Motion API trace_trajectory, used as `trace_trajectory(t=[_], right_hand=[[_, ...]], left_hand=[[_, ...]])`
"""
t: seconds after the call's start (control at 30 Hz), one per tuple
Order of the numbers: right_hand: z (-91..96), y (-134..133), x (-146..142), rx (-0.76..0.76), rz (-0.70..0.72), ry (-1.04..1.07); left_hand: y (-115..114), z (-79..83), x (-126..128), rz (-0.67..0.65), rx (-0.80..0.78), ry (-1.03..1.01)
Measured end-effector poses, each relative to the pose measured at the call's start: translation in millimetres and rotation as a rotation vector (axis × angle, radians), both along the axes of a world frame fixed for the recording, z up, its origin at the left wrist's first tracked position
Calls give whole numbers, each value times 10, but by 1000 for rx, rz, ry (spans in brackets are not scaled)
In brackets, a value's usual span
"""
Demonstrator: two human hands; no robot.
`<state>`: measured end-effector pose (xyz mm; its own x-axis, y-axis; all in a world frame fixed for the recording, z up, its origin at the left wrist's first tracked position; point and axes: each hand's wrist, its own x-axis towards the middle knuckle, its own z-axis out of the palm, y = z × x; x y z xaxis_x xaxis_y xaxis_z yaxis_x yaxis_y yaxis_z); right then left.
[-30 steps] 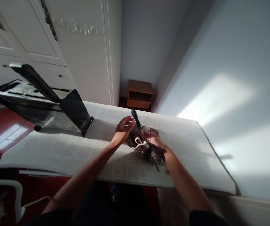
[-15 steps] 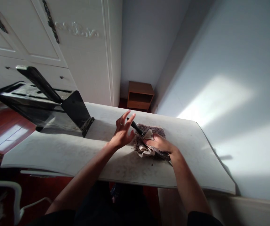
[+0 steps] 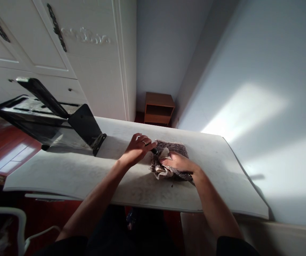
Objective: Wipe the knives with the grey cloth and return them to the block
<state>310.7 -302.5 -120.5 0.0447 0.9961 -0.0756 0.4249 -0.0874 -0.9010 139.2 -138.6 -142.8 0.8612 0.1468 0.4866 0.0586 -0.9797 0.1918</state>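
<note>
A brown and cream cloth (image 3: 172,146) lies bunched and folded on the white tabletop (image 3: 89,174). My right hand (image 3: 179,162) is closed on the cloth from the right, pinching a fold of it around a black-handled knife (image 3: 155,151). The cloth and hand hide nearly all of the blade. My left hand (image 3: 138,149), with a ring on one finger, has its fingers curled over the knife's handle at the cloth's left edge. Only a short bit of black shows past those fingers.
On the table's left stands a black slotted holder (image 3: 82,124) with clear sides and a thick black bar slanting up. White cabinets (image 3: 96,71) rise behind. A small brown nightstand (image 3: 159,100) stands beyond the far edge, a pale wall (image 3: 262,149) at the right.
My left hand was spread open beside the handle; its fingers have since curled down over it. My right hand keeps its hold on the cloth.
</note>
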Motion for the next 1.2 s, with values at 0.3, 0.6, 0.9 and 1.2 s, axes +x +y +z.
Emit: trace_trajectory(t=[0.3,0.6,0.9,1.2], right_hand=[[102,-151,98,-178,75,-231],[132,-194,186,-171,103,-262],[145,-230,238,-156,85,-180],[94,-276,345,-169,-77,-73]], left_hand=[[169,82,-180,-149,-358,-253],[168,329,-323,12,-684,-124],[124,400,-327,290,-1190,-297],[215,285,-201,370,-1353,-692]])
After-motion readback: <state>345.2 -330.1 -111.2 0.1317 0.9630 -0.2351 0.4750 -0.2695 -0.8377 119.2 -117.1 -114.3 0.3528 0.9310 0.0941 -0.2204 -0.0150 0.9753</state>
